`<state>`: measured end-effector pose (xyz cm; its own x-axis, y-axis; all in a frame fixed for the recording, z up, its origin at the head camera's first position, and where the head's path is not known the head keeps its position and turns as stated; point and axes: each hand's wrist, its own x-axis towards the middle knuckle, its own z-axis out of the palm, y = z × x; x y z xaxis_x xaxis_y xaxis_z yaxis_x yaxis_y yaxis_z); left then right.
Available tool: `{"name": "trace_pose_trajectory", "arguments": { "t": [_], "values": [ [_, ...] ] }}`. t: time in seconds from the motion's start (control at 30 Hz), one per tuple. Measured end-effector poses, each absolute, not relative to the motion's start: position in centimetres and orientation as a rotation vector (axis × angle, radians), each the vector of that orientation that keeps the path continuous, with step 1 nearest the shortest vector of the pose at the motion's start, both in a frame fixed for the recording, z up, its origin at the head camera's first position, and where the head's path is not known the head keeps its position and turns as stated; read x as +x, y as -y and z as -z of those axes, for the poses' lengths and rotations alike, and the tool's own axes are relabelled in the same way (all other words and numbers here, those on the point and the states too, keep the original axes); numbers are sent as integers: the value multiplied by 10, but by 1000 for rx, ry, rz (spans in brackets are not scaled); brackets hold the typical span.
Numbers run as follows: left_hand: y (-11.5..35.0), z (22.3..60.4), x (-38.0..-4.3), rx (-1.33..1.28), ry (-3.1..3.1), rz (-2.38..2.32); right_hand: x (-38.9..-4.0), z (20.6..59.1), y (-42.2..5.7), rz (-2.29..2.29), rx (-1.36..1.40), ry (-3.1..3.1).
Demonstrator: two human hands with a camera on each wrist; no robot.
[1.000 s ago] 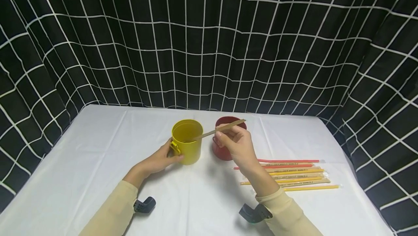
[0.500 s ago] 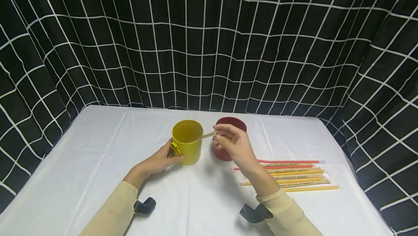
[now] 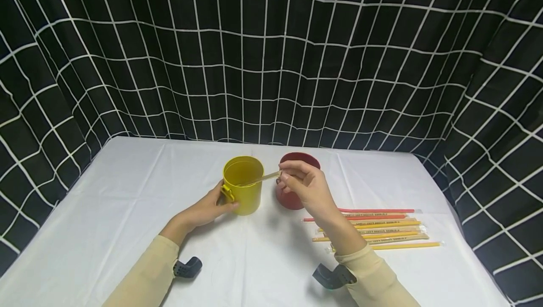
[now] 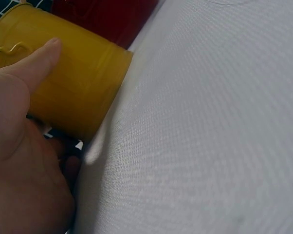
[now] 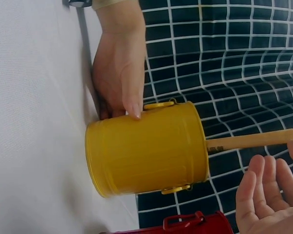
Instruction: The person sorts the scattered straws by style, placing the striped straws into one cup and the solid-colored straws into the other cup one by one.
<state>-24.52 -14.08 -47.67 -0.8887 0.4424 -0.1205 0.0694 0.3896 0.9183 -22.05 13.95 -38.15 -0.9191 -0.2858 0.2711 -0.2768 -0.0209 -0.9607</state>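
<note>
A small yellow metal pail (image 3: 248, 198) with side handles stands upright on the white cloth. My left hand (image 3: 206, 209) holds its left side; in the left wrist view the thumb (image 4: 42, 61) lies along the wall, while the other fingers are mostly hidden. A slim brown paper-wrapped stick (image 3: 269, 176) slants into the pail's mouth, its lower end out of sight inside. My right hand (image 3: 309, 189) pinches the stick's upper end, right of the pail. In the right wrist view the stick (image 5: 253, 140) leans on the rim and the other fingers are loosely bent.
A red pail (image 3: 290, 199) stands just right of the yellow one, partly behind my right hand. Several red straws (image 3: 377, 211), yellow straws (image 3: 407, 246) and brown paper-wrapped sticks (image 3: 399, 238) lie in a row at the right, partly under my right forearm. A gridded black curtain (image 3: 271, 52) hangs behind.
The stick has slid down and left, deeper into the yellow pail, and its upper end now sits at my right fingertips. My left hand and the pail have hardly moved.
</note>
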Motion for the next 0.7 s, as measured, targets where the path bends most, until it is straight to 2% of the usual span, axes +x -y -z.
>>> {"name": "trace_pose_trajectory", "arguments": {
  "t": [0.7],
  "values": [
    [141,477,-244,394,-2299,-1500,-220,373,-151,2172,-626,-2194]
  ]
}}
